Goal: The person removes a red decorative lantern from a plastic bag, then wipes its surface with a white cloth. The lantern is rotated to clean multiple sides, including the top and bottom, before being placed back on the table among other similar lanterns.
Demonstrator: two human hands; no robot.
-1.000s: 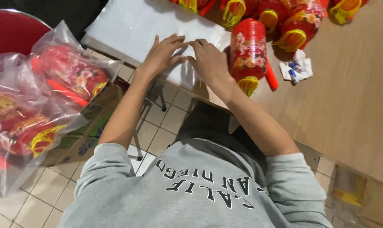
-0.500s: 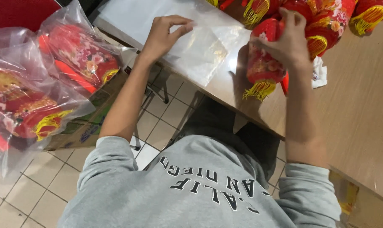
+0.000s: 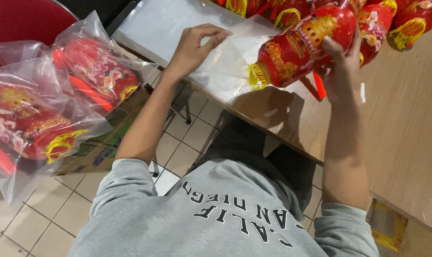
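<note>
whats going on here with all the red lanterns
A person at a wooden table holds a red lantern in the right hand, tassel end toward a clear plastic bag that the left hand pinches open. More lanterns lie on the table, and bagged lanterns are piled on a cardboard box.

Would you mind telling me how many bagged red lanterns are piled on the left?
2 clearly: an upper bagged lantern beside the cardboard box, and a lower bagged lantern at the left edge. More may be hidden underneath or outside the frame.
</note>
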